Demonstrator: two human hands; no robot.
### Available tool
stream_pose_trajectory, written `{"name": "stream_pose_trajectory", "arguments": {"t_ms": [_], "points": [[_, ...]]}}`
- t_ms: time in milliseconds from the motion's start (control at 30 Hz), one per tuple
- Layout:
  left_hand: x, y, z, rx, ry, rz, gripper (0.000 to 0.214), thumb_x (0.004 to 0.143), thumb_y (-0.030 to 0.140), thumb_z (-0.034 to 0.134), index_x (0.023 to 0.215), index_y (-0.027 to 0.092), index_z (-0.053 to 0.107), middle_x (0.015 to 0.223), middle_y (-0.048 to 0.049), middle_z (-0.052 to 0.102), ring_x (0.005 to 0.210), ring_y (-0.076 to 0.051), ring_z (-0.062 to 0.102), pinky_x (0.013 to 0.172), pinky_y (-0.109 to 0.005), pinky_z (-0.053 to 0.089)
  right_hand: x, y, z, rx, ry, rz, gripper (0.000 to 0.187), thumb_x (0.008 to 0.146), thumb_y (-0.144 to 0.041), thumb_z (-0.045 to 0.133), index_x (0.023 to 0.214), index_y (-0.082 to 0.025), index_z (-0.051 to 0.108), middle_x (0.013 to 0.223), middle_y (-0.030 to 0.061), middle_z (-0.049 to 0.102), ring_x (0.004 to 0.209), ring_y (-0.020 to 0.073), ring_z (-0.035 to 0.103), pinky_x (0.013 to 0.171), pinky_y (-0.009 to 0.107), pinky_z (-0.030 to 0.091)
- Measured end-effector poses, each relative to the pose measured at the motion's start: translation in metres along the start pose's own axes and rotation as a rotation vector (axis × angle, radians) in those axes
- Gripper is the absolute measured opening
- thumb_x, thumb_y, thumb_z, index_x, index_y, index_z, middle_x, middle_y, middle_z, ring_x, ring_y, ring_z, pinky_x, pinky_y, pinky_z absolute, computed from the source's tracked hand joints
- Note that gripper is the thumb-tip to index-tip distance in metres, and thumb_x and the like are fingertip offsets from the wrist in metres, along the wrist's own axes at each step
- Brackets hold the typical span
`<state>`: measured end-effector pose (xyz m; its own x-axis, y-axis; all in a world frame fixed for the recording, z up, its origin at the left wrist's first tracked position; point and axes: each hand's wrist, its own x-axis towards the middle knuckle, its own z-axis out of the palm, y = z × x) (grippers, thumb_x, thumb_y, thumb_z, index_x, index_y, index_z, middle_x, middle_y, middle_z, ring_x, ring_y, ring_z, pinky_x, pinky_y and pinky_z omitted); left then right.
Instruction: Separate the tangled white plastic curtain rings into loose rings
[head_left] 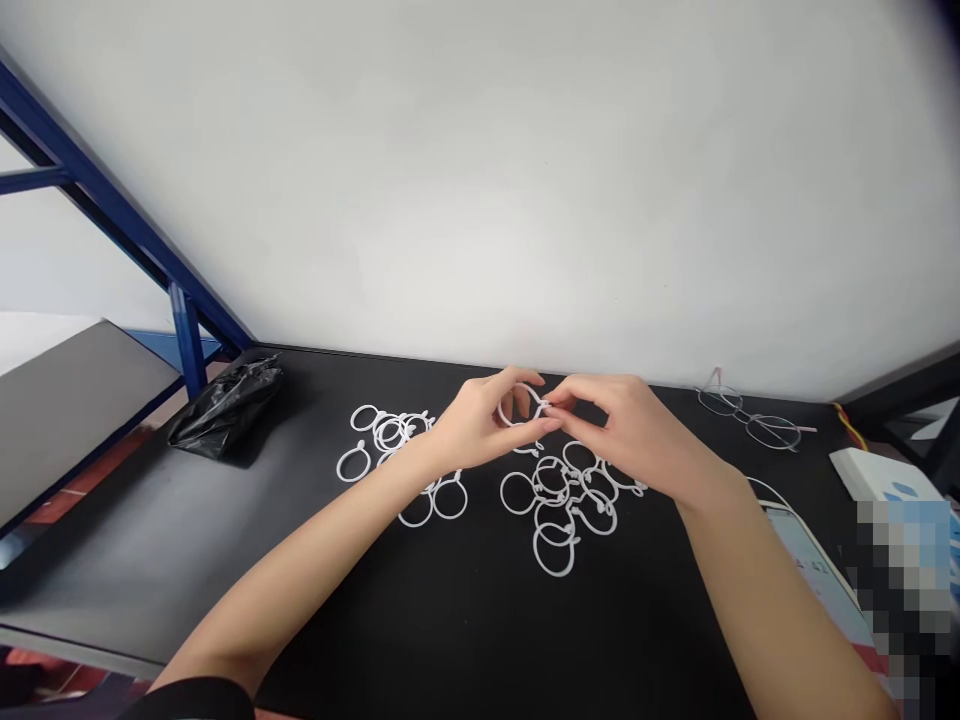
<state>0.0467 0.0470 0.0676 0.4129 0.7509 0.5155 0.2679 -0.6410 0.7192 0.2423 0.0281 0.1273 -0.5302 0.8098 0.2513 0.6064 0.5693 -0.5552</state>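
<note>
A white plastic ring (pixel 514 393) with a small clasp is held up over the table between both hands. My left hand (pixel 487 415) curls around the ring, thumb and fingers closed on it. My right hand (pixel 607 415) pinches the clasp end with thumb and forefinger. Below the right hand, several similar white rings (pixel 553 572) lie overlapping in a loose pile; some show open gaps. To the left, a second group of white rings (pixel 450 515) lies partly hidden behind my left forearm.
On the black table (pixel 465 640) a black plastic bag (pixel 229 405) lies at the left. Eyeglasses (pixel 772 432) rest near the wall at the right. A phone (pixel 810 570) and a white box (pixel 885 475) are at the right edge. A blue metal frame (pixel 187 335) stands at the left.
</note>
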Motion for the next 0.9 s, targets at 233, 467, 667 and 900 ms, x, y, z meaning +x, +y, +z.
{"name": "stream_pose_trajectory", "arguments": {"t_ms": [233, 467, 667, 900], "points": [[0.006, 0.008, -0.016, 0.31, -0.172, 0.094, 0.052, 0.084, 0.066, 0.05, 0.098, 0.016, 0.055, 0.062, 0.0057, 0.047, 0.046, -0.006, 0.038, 0.047, -0.019, 0.033, -0.004, 0.001, -0.003, -0.115, -0.011, -0.046, 0.017, 0.093, -0.03, 0.055, 0.081, -0.023, 0.066, 0.074, -0.0004, 0.067, 0.063, 0.014, 0.059, 0.053, 0.027, 0.041], [0.003, 0.014, -0.02, 0.274, -0.111, 0.217, 0.063, 0.083, 0.075, 0.035, 0.086, 0.015, 0.053, 0.057, 0.0056, 0.046, 0.043, -0.005, 0.031, 0.043, -0.018, 0.028, -0.013, -0.008, -0.004, -0.216, -0.006, -0.158, 0.02, 0.095, -0.031, 0.053, 0.081, -0.023, 0.065, 0.073, 0.0017, 0.065, 0.066, 0.0166, 0.059, 0.057, 0.03, 0.043], [0.001, 0.031, -0.026, 0.374, -0.151, 0.284, 0.055, 0.086, 0.069, 0.04, 0.087, 0.016, 0.055, 0.056, 0.0054, 0.047, 0.043, -0.005, 0.035, 0.043, -0.019, 0.028, -0.019, -0.014, -0.007, -0.191, -0.033, -0.17, 0.015, 0.094, -0.029, 0.053, 0.087, -0.024, 0.065, 0.075, 0.0012, 0.066, 0.065, 0.0164, 0.059, 0.057, 0.03, 0.043], [-0.001, 0.043, -0.034, 0.423, -0.161, 0.333, 0.047, 0.088, 0.064, 0.045, 0.088, 0.018, 0.055, 0.056, 0.0052, 0.047, 0.043, -0.007, 0.038, 0.043, -0.02, 0.028, -0.025, -0.013, -0.007, -0.167, 0.018, -0.253, 0.014, 0.094, -0.028, 0.053, 0.095, -0.028, 0.067, 0.081, 0.0023, 0.07, 0.071, 0.019, 0.063, 0.059, 0.032, 0.048]]}}
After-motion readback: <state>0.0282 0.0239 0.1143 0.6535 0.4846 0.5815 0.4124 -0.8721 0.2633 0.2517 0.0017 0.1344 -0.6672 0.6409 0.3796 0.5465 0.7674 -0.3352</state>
